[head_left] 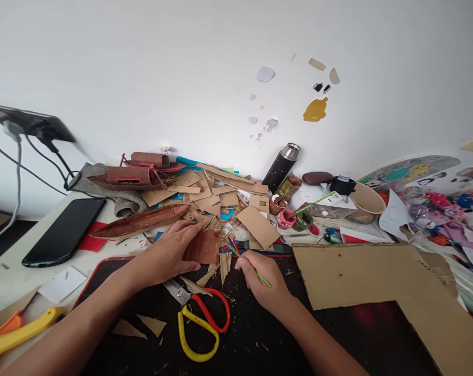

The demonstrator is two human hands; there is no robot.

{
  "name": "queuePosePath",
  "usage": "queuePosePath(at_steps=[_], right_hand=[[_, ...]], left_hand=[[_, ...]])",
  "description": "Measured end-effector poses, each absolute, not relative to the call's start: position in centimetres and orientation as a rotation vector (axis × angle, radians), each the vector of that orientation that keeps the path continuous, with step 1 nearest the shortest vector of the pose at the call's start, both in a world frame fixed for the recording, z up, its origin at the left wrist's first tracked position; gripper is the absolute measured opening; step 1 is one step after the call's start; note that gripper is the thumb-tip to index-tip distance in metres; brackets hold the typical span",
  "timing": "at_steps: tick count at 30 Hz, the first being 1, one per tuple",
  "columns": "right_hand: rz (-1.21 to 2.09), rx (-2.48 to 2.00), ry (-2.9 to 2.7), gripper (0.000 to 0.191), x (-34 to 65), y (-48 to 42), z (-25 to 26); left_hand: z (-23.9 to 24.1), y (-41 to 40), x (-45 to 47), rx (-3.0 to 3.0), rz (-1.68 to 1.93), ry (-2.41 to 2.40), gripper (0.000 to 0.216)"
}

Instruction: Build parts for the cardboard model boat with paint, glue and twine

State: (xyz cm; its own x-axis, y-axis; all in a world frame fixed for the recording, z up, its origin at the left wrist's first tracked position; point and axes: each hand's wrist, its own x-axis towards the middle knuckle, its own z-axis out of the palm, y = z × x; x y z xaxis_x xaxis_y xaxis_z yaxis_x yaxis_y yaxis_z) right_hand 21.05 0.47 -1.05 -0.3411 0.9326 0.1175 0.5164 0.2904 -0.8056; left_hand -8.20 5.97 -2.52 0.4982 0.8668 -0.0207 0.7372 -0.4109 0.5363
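My left hand point(173, 250) spans a brown-painted piece of cardboard point(207, 248), thumb at its near edge and fingers along its far edge. The left end of the piece is hidden under the palm. In my right hand point(262, 277) is a thin green paintbrush point(264, 281), slanting up toward the piece's right edge; I cannot tell whether its tip touches. Below my left hand lie scissors point(203, 324) with one red and one yellow handle. A brown model boat hull point(144, 222) rests just beyond that hand.
Cardboard scraps point(209, 196) are heaped behind my hands, beside painted model boats point(130, 175). Open paint jars, brown point(278, 203), red point(286, 218) and green point(303, 221), stand near a black flask point(281, 167). A phone point(64, 231) lies left; a large cardboard sheet point(357, 277) lies right.
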Motion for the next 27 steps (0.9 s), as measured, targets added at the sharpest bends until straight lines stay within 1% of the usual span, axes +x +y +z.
queuePosePath(at_steps=[6, 13, 21, 27], right_hand=[[0.817, -1.225, -1.998, 0.036, 19.9, 2.3, -1.3], [0.968, -1.322, -1.916, 0.037, 21.5, 0.4, -0.9], [0.918, -1.317, -1.884, 0.037, 20.7, 1.4, -1.2], [1.004, -1.285, -1.899, 0.038, 21.2, -0.5, -0.3]], left_hand=[[-2.2, 5.9, -8.1, 2.253, 0.324, 1.327, 0.097], [-2.7, 6.0, -8.3, 2.267, 0.348, 1.314, 0.094], [-3.0, 6.1, -8.3, 2.275, 0.359, 1.341, 0.093], [-2.6, 6.0, -8.2, 2.279, 0.35, 1.343, 0.095]])
